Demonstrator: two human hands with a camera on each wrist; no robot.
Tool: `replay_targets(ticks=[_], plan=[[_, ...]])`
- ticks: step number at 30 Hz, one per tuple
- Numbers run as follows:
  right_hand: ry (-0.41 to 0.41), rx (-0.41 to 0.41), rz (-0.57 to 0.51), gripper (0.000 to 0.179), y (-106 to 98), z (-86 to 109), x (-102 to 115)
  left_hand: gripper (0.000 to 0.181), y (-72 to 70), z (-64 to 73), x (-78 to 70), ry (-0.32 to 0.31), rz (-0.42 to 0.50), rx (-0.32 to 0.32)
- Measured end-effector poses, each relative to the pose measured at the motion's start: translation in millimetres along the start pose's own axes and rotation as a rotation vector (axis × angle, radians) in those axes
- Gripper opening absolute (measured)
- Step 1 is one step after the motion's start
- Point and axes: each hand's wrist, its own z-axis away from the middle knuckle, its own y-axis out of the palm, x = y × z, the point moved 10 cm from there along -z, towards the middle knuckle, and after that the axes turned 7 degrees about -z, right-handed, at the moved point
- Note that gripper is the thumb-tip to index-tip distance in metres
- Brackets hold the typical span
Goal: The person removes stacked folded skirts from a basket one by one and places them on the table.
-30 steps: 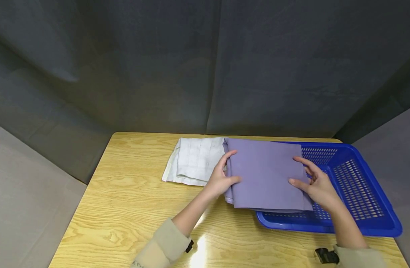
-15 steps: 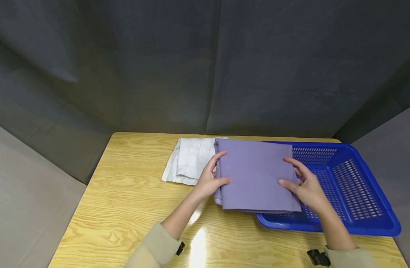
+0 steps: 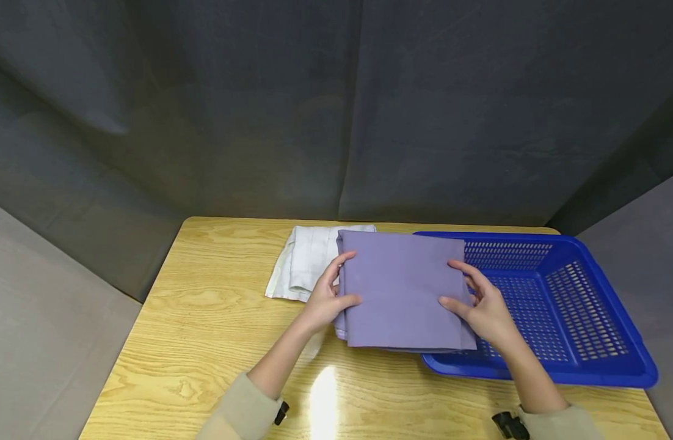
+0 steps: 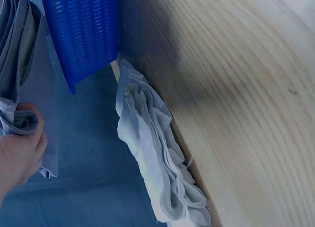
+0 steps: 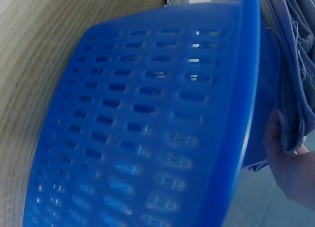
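A folded purple cloth [image 3: 402, 293] is held level between both hands, overlapping the left end of the blue basket in the head view. My left hand [image 3: 324, 300] grips its left edge, thumb on top and the other fingers underneath. On the opposite edge, my right hand [image 3: 483, 305] pinches it the same way. Thick stacked layers of the purple cloth [image 4: 22, 54] show in the left wrist view, above the table's height. Behind the left hand lies a folded white cloth [image 3: 309, 260], partly covered by the purple one in the head view.
The blue plastic basket [image 3: 584, 360], with slotted walls, stands at the right of the wooden table [image 3: 204, 342]. Its wall [image 5: 133, 99] fills much of the right wrist view. A dark curtain [image 3: 259, 122] hangs behind the table's back edge.
Both hands have carried the purple cloth to the left, uncovering more of the basket and covering part of the white cloth. Basket and white cloth stay in place.
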Motion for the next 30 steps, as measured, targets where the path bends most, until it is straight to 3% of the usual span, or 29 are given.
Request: replay_targets(ticks=[30], plan=[[-0.019,-0.037,-0.085,0.064,50.7,2.4,6.8,0.079,-47.9,29.9,7.2,-0.002,-0.063,0.008]])
